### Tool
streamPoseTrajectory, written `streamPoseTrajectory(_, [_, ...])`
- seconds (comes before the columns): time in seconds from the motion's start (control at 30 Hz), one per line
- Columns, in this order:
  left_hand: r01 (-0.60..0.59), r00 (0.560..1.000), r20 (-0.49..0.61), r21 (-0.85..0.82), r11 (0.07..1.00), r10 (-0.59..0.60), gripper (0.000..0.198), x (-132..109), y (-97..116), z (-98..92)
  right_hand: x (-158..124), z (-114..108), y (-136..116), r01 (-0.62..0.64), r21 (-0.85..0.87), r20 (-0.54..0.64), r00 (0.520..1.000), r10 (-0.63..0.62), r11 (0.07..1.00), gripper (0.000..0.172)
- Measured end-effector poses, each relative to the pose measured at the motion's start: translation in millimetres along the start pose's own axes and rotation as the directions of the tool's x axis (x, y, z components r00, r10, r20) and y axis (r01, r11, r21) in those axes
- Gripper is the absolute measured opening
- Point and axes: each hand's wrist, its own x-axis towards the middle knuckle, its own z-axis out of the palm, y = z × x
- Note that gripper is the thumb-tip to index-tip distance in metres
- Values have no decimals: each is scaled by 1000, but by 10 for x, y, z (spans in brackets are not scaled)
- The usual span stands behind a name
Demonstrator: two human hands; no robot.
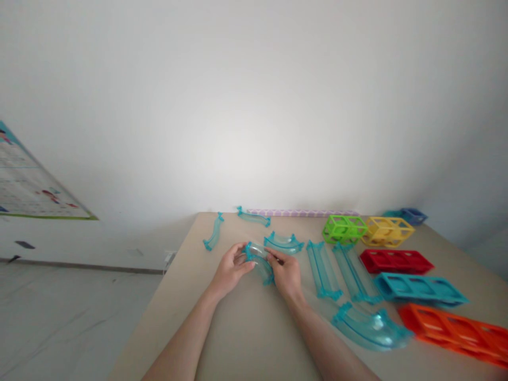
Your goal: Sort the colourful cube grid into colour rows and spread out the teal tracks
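Both hands grip a clear teal curved marble-run track piece [260,255] above the near middle of the table. My left hand [233,269] closes on its left end, thumb in front and fingers behind. On its right side, my right hand [284,271] pinches it between thumb and fingers. Just beyond the hands lies another curved track piece [283,242]. To the right of my right hand are two straight teal track pieces, one nearer [323,270] and one farther right [355,272]. A larger curved piece [369,325] lies beside my right forearm.
Two small teal wavy pieces lie at the back, one left [215,232], one by the wall [254,217]. At right stand frame blocks: green [344,228], yellow [388,232], red [397,262], blue-teal [420,289] and orange [456,330]. A purple patterned strip [304,213] runs along the wall.
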Motion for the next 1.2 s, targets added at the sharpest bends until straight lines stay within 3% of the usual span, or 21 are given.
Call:
streamPoseTrajectory(0.1, [-14, 1000, -3, 33, 999, 14, 49, 20, -58, -15, -24, -8, -30, 40, -24, -34, 999, -41, 999, 33])
streamPoseTrajectory(0.17, [-16, 999, -39, 70, 997, 19, 51, 41, -104, -31, -67, -23, -79, 180, -102, -74, 979, -188, 978, 33])
streamPoseTrajectory(0.3, [-71, 993, -74, 226, 971, 90, 45, 65, -173, -59, -238, -43, -220, 549, -294, -24, 814, -581, 782, 29])
streamPoseTrajectory(0.4, [-121, 988, -28, 446, 887, 150, 40, 44, -215, -50, -394, -16, -318, 712, -247, 96, 693, -714, 658, 43])
streamPoseTrajectory(0.47, [-176, 979, 19, 568, 804, 201, 37, 20, -253, -24, -471, 25, -358, 755, -208, 192, 655, -731, 622, 51])
streamPoseTrajectory(0.57, [-285, 954, 109, 613, 737, 278, 33, -3, -313, 27, -511, 96, -366, 705, -294, 285, 710, -645, 646, 53])
streamPoseTrajectory(0.67, [-317, 946, 153, 616, 721, 286, 33, 1, -344, 65, -477, 142, -327, 593, -456, 266, 803, -534, 664, 46])
streamPoseTrajectory(0.73, [-314, 948, 158, 621, 718, 277, 34, 8, -342, 74, -441, 150, -301, 544, -509, 253, 835, -488, 667, 41])
streamPoseTrajectory(0.93, [-354, 935, 217, 626, 695, 281, 50, -16, -249, 69, -373, 126, -287, 509, -552, 237, 855, -461, 661, 35])
streamPoseTrajectory(1.03, [-350, 937, 227, 634, 690, 267, 48, -32, -200, 70, -346, 104, -274, 484, -590, 215, 866, -452, 647, 33])
streamPoseTrajectory(1.2, [-289, 954, 138, 655, 698, 266, 45, -8, -220, 61, -306, 68, -243, 474, -617, 217, 870, -444, 628, 36])
